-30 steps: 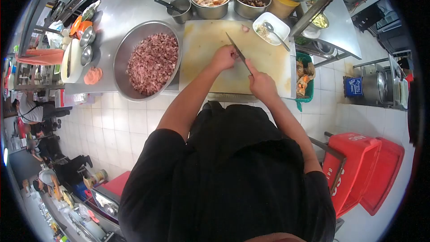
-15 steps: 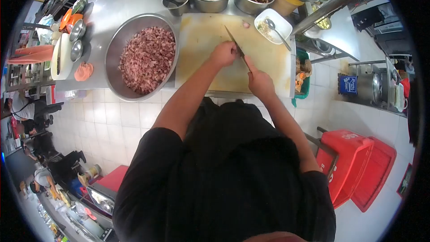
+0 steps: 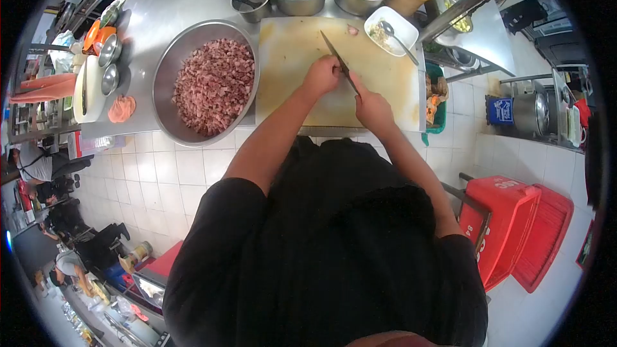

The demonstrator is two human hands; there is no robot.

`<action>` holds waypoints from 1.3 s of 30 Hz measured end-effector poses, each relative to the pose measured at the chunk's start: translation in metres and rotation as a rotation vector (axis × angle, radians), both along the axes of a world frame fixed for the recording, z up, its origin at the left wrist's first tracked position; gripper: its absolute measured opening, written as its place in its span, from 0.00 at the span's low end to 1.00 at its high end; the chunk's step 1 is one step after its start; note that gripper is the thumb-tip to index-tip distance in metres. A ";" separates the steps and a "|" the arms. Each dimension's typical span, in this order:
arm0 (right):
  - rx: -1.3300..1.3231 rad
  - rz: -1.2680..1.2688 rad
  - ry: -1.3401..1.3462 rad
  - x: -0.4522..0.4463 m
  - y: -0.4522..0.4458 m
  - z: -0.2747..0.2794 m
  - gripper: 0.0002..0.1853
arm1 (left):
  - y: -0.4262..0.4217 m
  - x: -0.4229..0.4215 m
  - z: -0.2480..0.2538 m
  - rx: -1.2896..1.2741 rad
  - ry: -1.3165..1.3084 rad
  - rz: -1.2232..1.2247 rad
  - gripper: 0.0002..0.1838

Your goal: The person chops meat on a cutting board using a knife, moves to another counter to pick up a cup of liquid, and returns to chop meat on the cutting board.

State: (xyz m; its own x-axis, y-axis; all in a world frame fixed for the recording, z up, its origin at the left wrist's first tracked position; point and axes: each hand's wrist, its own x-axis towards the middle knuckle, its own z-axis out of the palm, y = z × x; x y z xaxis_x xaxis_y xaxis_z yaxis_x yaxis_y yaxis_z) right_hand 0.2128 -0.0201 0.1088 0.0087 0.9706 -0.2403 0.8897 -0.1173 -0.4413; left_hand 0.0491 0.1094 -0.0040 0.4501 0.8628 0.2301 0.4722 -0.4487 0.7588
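My right hand is closed round the handle of a knife, its blade pointing up and left over the cutting board. Beside the blade, my left hand is closed, fingers curled in; whatever it holds is too small to make out. A small reddish piece lies near the board's top edge. At the board's upper right corner is a white dish with chopped bits and a spoon. To the left of the board stands a large steel bowl of diced pink meat.
Behind the board are a small pot with a black-handled tool and two pots of food. A green bin of scraps hangs at the right edge. Knife, steel cups and pink cloth lie far left. People work at lower left.
The camera view has shifted slightly. The knife stays in my right hand beside my closed left hand, with its angle changed only a little.
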 end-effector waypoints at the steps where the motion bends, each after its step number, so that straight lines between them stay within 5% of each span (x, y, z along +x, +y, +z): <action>1: -0.007 0.003 -0.018 0.000 0.010 0.001 0.37 | 0.012 0.002 0.001 0.030 -0.010 -0.007 0.04; 10: 0.013 0.014 -0.031 0.002 0.012 0.034 0.39 | -0.008 -0.004 0.023 -0.335 -0.354 0.064 0.03; 13: 0.031 0.031 -0.026 -0.001 0.014 0.009 0.39 | -0.002 -0.009 0.008 0.007 -0.206 0.038 0.04; 16: 0.053 0.015 0.015 -0.002 0.013 -0.014 0.40 | 0.001 -0.010 0.010 0.008 0.021 0.033 0.06; 19: 0.097 0.019 0.021 0.007 0.019 -0.011 0.40 | -0.005 -0.007 0.020 -0.555 -0.347 0.107 0.05; 22: 0.159 0.025 0.065 0.005 0.011 0.003 0.40 | -0.002 -0.021 -0.002 -0.204 -0.353 0.142 0.06; 25: 0.170 0.005 0.072 -0.008 0.010 0.022 0.40 | -0.002 -0.027 -0.026 -0.140 -0.532 0.201 0.06; 28: 0.080 -0.004 0.046 -0.018 0.005 0.007 0.41 | -0.013 -0.034 -0.019 -0.429 -0.517 0.269 0.06; 36: 0.195 0.017 0.125 -0.014 0.008 0.012 0.41 | -0.031 -0.062 -0.023 -0.251 -0.550 0.352 0.07; 39: 0.043 0.018 0.065 -0.020 0.008 -0.007 0.40 | -0.041 -0.067 -0.017 -0.266 -0.557 0.350 0.07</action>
